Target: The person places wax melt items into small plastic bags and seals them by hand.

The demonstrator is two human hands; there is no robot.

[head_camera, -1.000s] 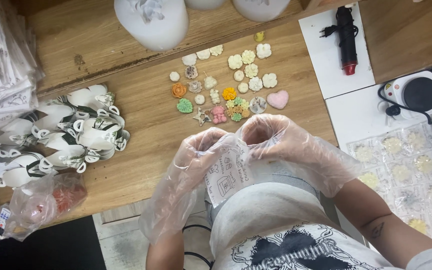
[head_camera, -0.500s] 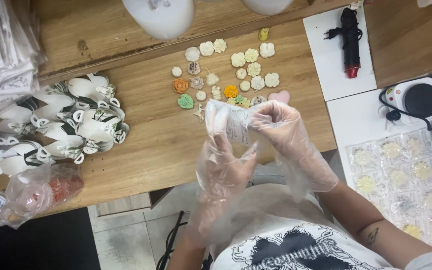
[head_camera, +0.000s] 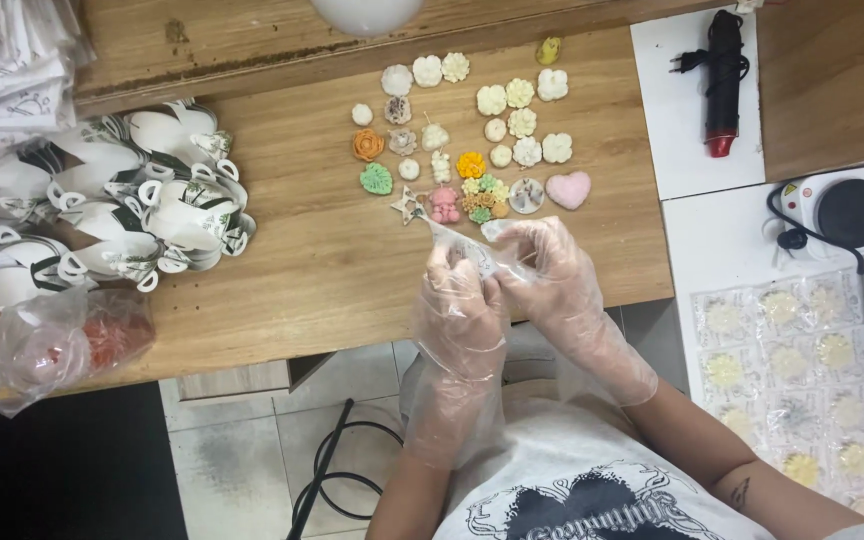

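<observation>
Wooden desk (head_camera: pixel 282 290) in the head view carried a cluster of small moulded flower and heart pieces (head_camera: pixel 472 140). Just below them, both gloved hands pinched a small clear plastic bag (head_camera: pixel 472 250). The left hand (head_camera: pixel 457 320) was closed on its near end, the right hand (head_camera: pixel 552 280) on its right side. The bag's long axis ran up-left toward a star-shaped piece (head_camera: pixel 410 205), its far tip nearly touching it. Folded white paper cups (head_camera: pixel 112 210) lay well apart at left.

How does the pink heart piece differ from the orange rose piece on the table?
The pink heart piece is smooth and pale pink, while the orange rose piece is ridged with petals. The heart lies at the right end of the spread, the rose at its left. Both lie flat on the wooden table, untouched by either hand.
</observation>
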